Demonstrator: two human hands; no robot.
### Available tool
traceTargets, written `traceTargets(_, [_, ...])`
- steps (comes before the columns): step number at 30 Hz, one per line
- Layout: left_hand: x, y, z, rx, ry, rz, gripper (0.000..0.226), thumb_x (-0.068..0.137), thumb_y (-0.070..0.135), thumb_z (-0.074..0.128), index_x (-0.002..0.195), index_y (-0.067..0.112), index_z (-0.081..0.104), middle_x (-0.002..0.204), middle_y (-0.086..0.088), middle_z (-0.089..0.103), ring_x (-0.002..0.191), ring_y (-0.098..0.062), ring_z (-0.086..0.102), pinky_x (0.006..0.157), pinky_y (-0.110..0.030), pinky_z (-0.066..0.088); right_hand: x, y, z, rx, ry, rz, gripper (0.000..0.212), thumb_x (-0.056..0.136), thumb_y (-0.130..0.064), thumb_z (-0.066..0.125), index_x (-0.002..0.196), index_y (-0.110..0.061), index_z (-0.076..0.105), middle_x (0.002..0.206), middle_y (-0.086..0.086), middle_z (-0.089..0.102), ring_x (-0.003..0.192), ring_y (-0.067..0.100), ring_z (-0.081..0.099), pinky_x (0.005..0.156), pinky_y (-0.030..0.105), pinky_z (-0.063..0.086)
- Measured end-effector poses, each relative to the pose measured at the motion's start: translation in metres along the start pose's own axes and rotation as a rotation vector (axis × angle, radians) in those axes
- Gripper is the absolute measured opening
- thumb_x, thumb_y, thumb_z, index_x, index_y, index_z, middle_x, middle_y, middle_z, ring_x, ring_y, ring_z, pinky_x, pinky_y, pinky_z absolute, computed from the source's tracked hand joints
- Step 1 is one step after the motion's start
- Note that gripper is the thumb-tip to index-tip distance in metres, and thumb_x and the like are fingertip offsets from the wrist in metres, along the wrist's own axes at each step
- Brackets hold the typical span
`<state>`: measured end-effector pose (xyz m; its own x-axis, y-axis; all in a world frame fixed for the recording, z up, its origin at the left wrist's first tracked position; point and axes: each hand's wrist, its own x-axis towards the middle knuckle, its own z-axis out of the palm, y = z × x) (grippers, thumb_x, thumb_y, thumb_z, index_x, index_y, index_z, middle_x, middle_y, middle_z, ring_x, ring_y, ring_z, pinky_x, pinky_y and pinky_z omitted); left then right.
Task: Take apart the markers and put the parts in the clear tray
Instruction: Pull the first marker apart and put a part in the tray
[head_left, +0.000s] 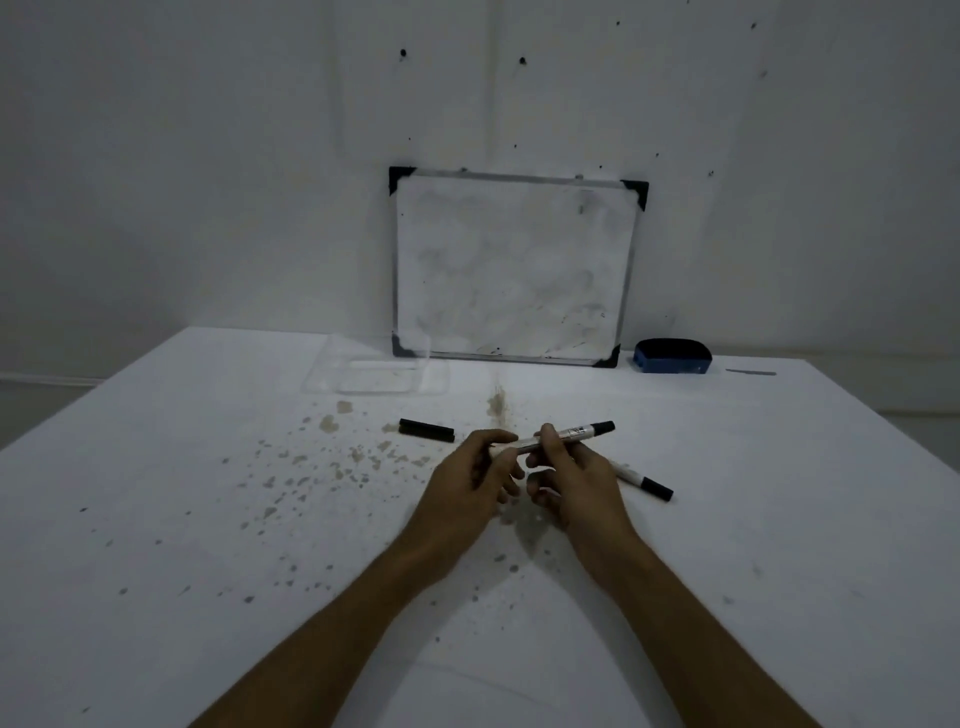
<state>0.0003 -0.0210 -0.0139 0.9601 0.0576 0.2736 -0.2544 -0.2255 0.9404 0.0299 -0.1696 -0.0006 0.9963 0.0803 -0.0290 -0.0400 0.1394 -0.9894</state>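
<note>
Both hands hold one white marker (574, 433) with a black end pointing right, raised a little above the table. My left hand (470, 480) grips its left end, which is hidden in the fingers. My right hand (569, 478) pinches the barrel near the middle. A second white marker (647, 483) with a black tip lies on the table just right of my right hand, partly hidden by it. Two black caps (427, 430) lie side by side to the left of my hands. The clear tray (332, 375) sits farther back on the left, with a white part (375, 365) inside.
A small whiteboard (514, 270) leans on the wall at the back of the table. A blue eraser (671, 356) lies to its right, and a thin grey strip (750, 372) beyond that. Brownish stains (358, 457) speckle the white tabletop.
</note>
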Motion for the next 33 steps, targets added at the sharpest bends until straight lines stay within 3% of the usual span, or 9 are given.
traceTargets(5, [-0.001, -0.003, 0.002, 0.321, 0.006, 0.183, 0.017, 0.109, 0.033, 0.046, 0.119, 0.023, 0.056, 0.075, 0.001, 0.066, 0.064, -0.012, 0.062, 0.056, -0.016, 0.046, 0.0, -0.001, 0.001, 0.081, -0.035, 0.053, 0.042, 0.099, -0.043, 0.058, 0.092, -0.003, 0.068, 0.072, 0.008, 0.068, 0.05, 0.014, 0.056, 0.049, 0.025, 0.045])
traceTargets(10, [0.003, -0.016, -0.01, 0.713, 0.058, 0.338, 0.05, 0.107, 0.054, 0.02, 0.096, 0.021, 0.056, 0.069, 0.008, 0.051, 0.061, -0.012, 0.051, 0.057, -0.02, 0.039, -0.003, 0.003, 0.007, 0.08, -0.096, 0.041, 0.034, 0.098, -0.039, 0.062, 0.091, -0.007, 0.068, 0.068, 0.008, 0.064, 0.057, 0.017, 0.058, 0.06, 0.032, 0.05])
traceTargets(12, [-0.002, -0.011, -0.004, 0.642, 0.054, 0.249, 0.058, 0.108, 0.054, 0.018, 0.09, 0.017, 0.059, 0.068, 0.001, 0.055, 0.059, -0.016, 0.054, 0.058, -0.026, 0.045, -0.005, 0.004, 0.01, 0.056, -0.115, -0.022, 0.034, 0.1, -0.037, 0.06, 0.088, -0.005, 0.063, 0.061, 0.006, 0.058, 0.055, 0.018, 0.052, 0.058, 0.032, 0.046])
traceTargets(15, [-0.003, 0.0, 0.006, 0.289, 0.007, -0.056, 0.058, 0.109, 0.051, 0.022, 0.069, 0.018, 0.049, 0.055, 0.005, 0.041, 0.045, -0.009, 0.037, 0.047, -0.021, 0.033, -0.004, 0.003, 0.009, 0.015, -0.128, -0.138, 0.034, 0.102, -0.034, 0.057, 0.085, -0.005, 0.056, 0.059, 0.005, 0.052, 0.053, 0.015, 0.046, 0.057, 0.03, 0.042])
traceTargets(21, [0.007, 0.011, 0.001, -0.113, -0.107, -0.324, 0.054, 0.111, 0.049, 0.025, 0.069, 0.021, 0.044, 0.051, 0.009, 0.031, 0.043, -0.008, 0.023, 0.049, -0.026, 0.02, -0.002, 0.003, 0.007, -0.116, -0.129, -0.285, 0.034, 0.103, -0.037, 0.053, 0.083, -0.01, 0.056, 0.061, -0.001, 0.052, 0.056, 0.011, 0.043, 0.055, 0.025, 0.039])
traceTargets(23, [0.004, 0.009, 0.002, 0.035, -0.08, -0.242, 0.052, 0.108, 0.057, 0.026, 0.074, 0.023, 0.045, 0.054, 0.008, 0.037, 0.044, -0.008, 0.03, 0.047, -0.024, 0.025, -0.001, 0.004, 0.008, -0.108, -0.108, -0.244, 0.036, 0.102, -0.04, 0.054, 0.08, -0.012, 0.057, 0.059, -0.001, 0.049, 0.054, 0.012, 0.04, 0.053, 0.025, 0.036])
traceTargets(27, [-0.002, -0.005, 0.002, 0.548, -0.11, 0.064, 0.03, 0.109, 0.05, 0.025, 0.113, 0.028, 0.045, 0.066, 0.005, 0.055, 0.049, -0.007, 0.047, 0.049, -0.016, 0.037, 0.002, 0.01, 0.006, 0.022, -0.066, -0.103, 0.038, 0.1, -0.043, 0.057, 0.08, -0.011, 0.06, 0.057, 0.004, 0.046, 0.05, 0.015, 0.036, 0.05, 0.029, 0.031])
traceTargets(31, [0.0, 0.001, -0.001, 0.585, -0.075, 0.169, 0.034, 0.107, 0.048, 0.02, 0.102, 0.026, 0.045, 0.064, 0.005, 0.052, 0.05, -0.009, 0.048, 0.05, -0.017, 0.04, 0.002, 0.008, 0.007, 0.026, -0.093, -0.036, 0.04, 0.096, -0.047, 0.062, 0.076, -0.013, 0.064, 0.056, 0.001, 0.053, 0.049, 0.015, 0.044, 0.051, 0.029, 0.039])
traceTargets(33, [-0.003, 0.001, -0.002, 0.656, -0.04, 0.244, 0.048, 0.102, 0.056, 0.011, 0.103, 0.025, 0.047, 0.063, 0.008, 0.051, 0.05, -0.009, 0.05, 0.05, -0.017, 0.04, 0.001, 0.009, 0.009, 0.009, -0.132, -0.023, 0.041, 0.094, -0.047, 0.065, 0.081, -0.009, 0.07, 0.065, 0.014, 0.06, 0.052, 0.031, 0.049, 0.056, 0.037, 0.049])
